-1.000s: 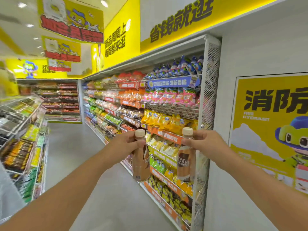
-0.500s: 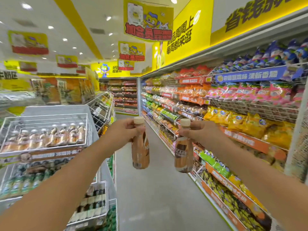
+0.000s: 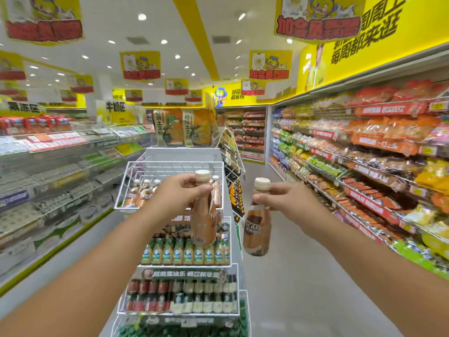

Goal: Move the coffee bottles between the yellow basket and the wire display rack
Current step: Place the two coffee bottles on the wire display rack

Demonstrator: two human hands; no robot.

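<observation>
left hand [image 3: 181, 192] grips coffee bottle [image 3: 203, 222] neck, right hand [image 3: 283, 198] grips 2nd bottle [image 3: 257, 229], wire rack [image 3: 170, 166] ahead

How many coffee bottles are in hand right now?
2: one hangs from the left hand by its neck, one from the right hand. More stand in the rack's top basket, partly hidden.

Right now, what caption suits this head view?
Each hand, left and right, holds a coffee bottle before the wire rack.

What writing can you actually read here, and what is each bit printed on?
"SCAFE": label of the right bottle, held by the right hand.
"NE": label edge of the left bottle, held by the left hand.
"牛奶区": white sign.
"每周都来逛": yellow wall band.
Shelf price tags: too blurred.
</observation>
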